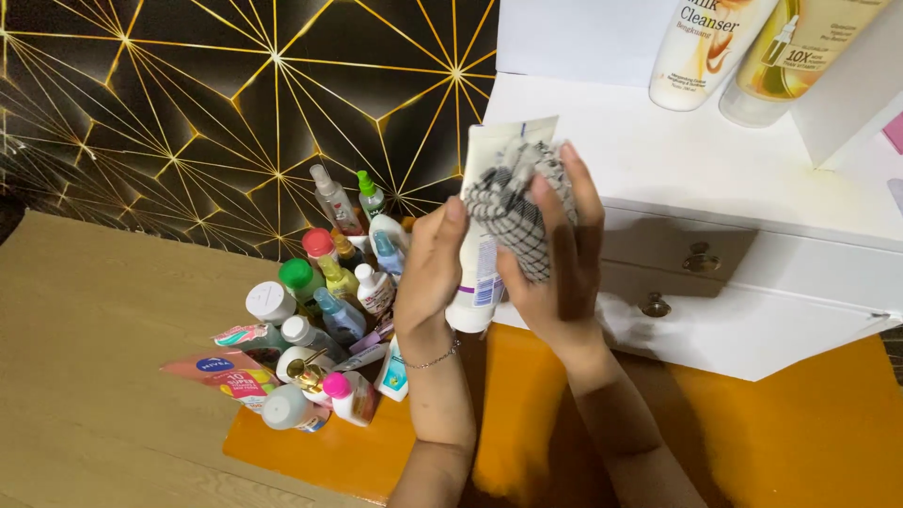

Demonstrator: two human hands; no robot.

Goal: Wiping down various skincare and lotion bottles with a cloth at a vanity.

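A white wooden drawer unit [752,310] with two round metal knobs stands on the orange bench [809,433], and two large pale lotion bottles [705,47] stand on top of the unit. At the left of the bench stands a crowded cluster of small plastic bottles and tubes [320,320] with coloured caps. Above the bench, in front of the unit, the left hand [428,273] has its grip closed around a white squeeze tube [480,282], held upright. The right hand [560,263] presses a black-and-white checked cloth [513,202] against the tube's upper part, fingers curled over it.
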